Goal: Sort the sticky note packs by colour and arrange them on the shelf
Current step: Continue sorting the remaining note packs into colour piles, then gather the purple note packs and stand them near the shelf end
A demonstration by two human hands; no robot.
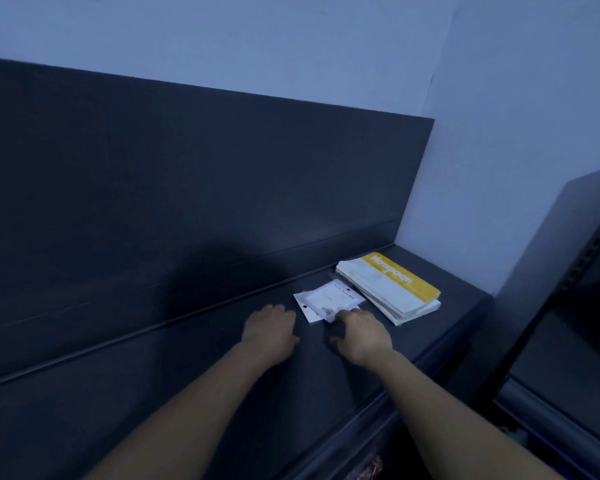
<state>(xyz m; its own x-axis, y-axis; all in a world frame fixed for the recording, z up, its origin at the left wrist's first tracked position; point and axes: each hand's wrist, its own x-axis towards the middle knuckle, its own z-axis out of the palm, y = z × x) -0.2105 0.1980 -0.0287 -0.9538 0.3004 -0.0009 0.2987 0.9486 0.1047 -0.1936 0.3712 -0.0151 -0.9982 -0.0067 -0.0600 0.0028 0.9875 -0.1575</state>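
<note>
A pale sticky note pack (pixel 328 298) in a clear wrapper lies flat on the dark shelf (pixel 194 368), towards its right end. My right hand (pixel 359 336) rests on the pack's near corner, fingers curled over its edge. My left hand (pixel 271 329) lies palm down on the shelf just left of the pack, fingers together, holding nothing that I can see. Whether the right hand grips the pack or only presses on it is unclear.
A stack of yellow-and-white notepads (pixel 392 289) lies right of the pack near the shelf's end. A dark back panel (pixel 187 174) rises behind the shelf. Another dark rack (pixel 575 289) stands at the right. Something reddish (pixel 368 467) shows below the shelf edge.
</note>
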